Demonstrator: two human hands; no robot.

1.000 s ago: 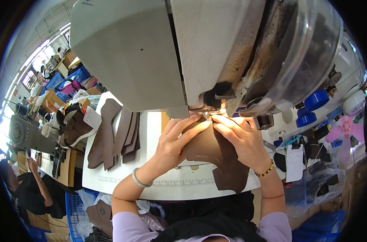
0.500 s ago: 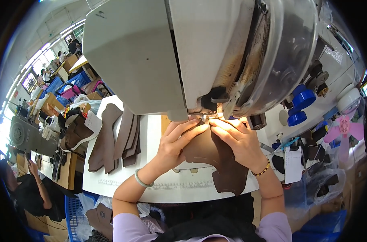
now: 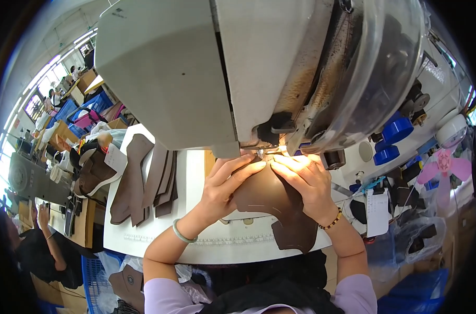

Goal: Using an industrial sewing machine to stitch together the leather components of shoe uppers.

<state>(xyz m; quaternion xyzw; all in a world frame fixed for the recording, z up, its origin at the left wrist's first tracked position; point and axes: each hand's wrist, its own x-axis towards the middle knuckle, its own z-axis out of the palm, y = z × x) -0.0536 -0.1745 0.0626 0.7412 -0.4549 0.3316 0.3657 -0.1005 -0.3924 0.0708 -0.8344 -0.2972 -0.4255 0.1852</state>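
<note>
A curved brown shoe-upper piece (image 3: 267, 193), leather-like with pale marking lines, lies under the lit needle area of a large grey sewing machine (image 3: 164, 73). My left hand (image 3: 222, 183) presses its left edge, fingers together and tips close to the presser foot. On the other side my right hand (image 3: 305, 183) holds the right edge, its fingertips also by the foot. The lower end of the piece hangs toward the front edge of the white table (image 3: 196, 251). The machine head hides the stitching point in part.
Left of my hands lie several brown cut pieces (image 3: 130, 183) and strips (image 3: 159, 178). A brown shoe (image 3: 96, 170) stands beyond them. Blue thread holders (image 3: 397, 131) and a pink fan (image 3: 447, 165) are at right. A co-worker (image 3: 44, 256) sits at far left, near a blue basket (image 3: 93, 280).
The whole view has shifted slightly. My hands stay by the presser foot, and the brown piece looks nearly unmoved between them. The co-worker's two hands now show raised together.
</note>
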